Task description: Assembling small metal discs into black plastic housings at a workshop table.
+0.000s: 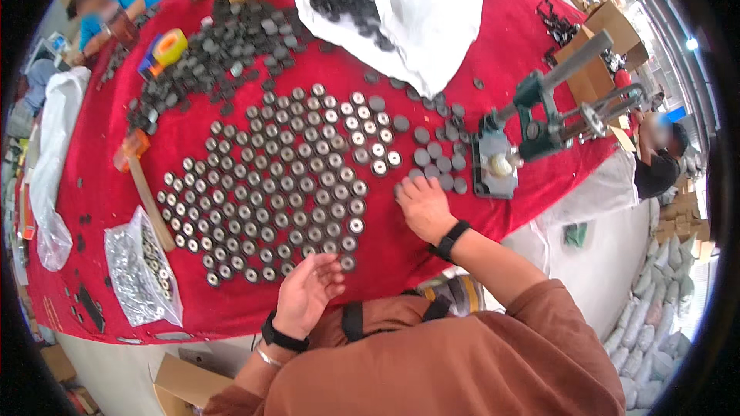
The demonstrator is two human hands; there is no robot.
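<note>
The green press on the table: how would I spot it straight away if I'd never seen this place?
Start at the big red cloth and go to its right side, beyond the person's right hand. There, right of a patch of flat dark discs, stands the green metal press. Its long grey lever, slanting up, sets it apart from the low discs.

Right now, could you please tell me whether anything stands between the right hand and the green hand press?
Only a few flat grey discs lie on the red cloth between the right hand and the base of the green hand press; nothing taller is visible in that gap.
</note>
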